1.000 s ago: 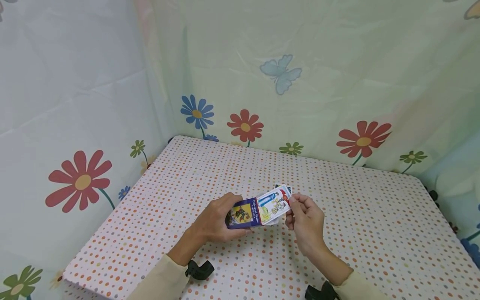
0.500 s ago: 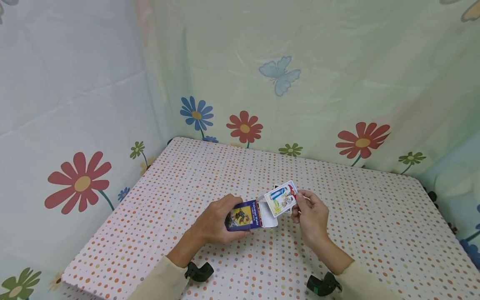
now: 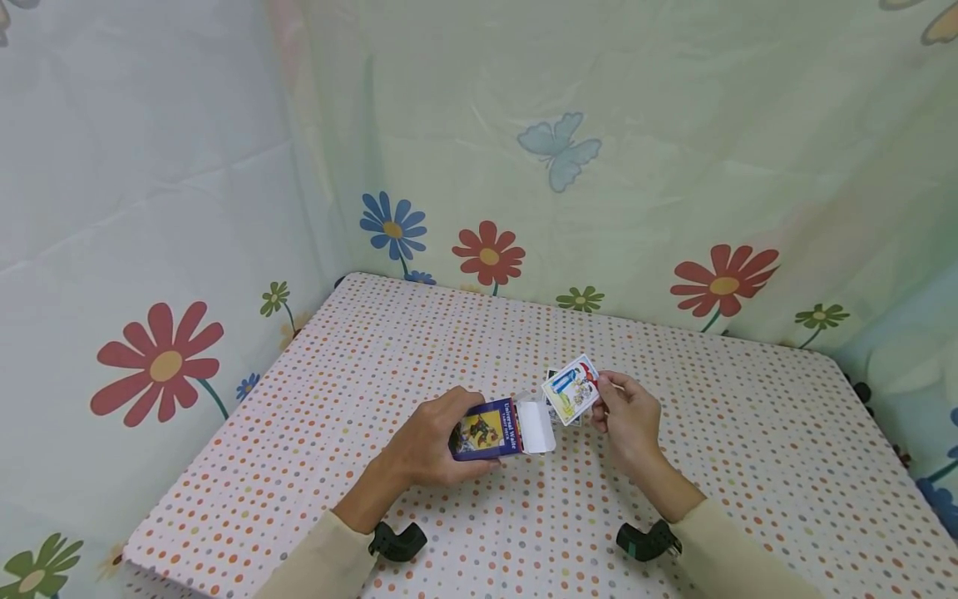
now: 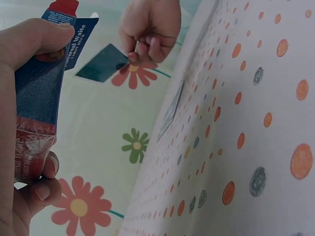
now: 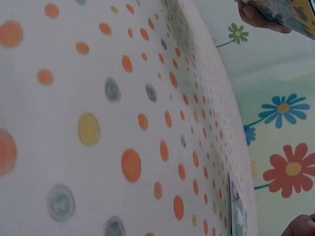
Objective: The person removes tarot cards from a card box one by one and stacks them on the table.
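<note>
My left hand point(image 3: 430, 441) grips a blue tarot card box point(image 3: 479, 433) with a yellow picture on its front, fingers and thumb round its sides. The box's open end and white flap point(image 3: 535, 428) point right. My right hand point(image 3: 631, 423) pinches a picture card point(image 3: 572, 389) by its right corner, apart from the box and above the table. In the left wrist view the dark back of this held card point(image 4: 102, 64) shows. A flat picture card point(image 5: 238, 211) lies on the table below, partly hidden by the held one in the head view.
A white tablecloth point(image 3: 419, 333) with coloured dots covers the table. Behind it hangs a pale curtain point(image 3: 636, 166) printed with flowers and a butterfly. A black wrist mount point(image 3: 398, 542) sits on the left wrist and a similar mount point(image 3: 648, 541) on the right.
The right hand has drawn the picture card out of the box, to the right and slightly away, baring the white flap. The left hand and box have stayed almost still.
</note>
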### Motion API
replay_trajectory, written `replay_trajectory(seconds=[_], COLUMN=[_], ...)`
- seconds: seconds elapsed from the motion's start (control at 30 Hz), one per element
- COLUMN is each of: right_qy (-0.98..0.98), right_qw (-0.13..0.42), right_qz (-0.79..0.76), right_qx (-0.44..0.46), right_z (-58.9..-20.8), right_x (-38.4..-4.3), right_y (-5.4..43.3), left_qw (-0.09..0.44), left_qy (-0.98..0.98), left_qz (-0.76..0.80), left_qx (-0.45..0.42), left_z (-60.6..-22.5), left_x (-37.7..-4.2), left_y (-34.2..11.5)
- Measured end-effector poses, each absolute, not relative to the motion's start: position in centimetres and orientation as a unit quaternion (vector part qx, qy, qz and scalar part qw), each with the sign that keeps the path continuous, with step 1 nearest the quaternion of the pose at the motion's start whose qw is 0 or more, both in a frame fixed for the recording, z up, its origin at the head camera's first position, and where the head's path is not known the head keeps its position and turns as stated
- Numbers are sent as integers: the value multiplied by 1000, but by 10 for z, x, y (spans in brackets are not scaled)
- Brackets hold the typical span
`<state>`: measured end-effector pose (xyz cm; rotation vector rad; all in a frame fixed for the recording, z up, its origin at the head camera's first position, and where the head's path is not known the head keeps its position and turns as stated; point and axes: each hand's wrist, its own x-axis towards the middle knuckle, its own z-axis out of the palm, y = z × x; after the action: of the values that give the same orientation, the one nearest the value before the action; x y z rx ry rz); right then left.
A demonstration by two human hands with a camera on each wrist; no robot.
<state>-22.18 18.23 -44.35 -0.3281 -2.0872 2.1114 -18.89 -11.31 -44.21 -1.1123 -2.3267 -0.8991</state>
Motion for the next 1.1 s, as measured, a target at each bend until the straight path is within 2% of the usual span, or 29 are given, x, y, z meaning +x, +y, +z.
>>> replay_trajectory(seconds=[0.37, 0.73, 1.1], right_qy=[-732, -791, -817], right_qw=[66, 75, 37], right_qz=[665, 596, 567], right_qx=[-132, -116, -98], right_z=[-456, -461, -468], right_x=[-245, -263, -280], right_y=[196, 204, 200], left_qw=[201, 200, 199], left_qy=[-835, -838, -836], left_qz=[-322, -318, -320], left_qx=[-399, -395, -398], left_z=[-443, -441, -442], left_x=[-189, -188, -189], left_y=[-114, -115, -113])
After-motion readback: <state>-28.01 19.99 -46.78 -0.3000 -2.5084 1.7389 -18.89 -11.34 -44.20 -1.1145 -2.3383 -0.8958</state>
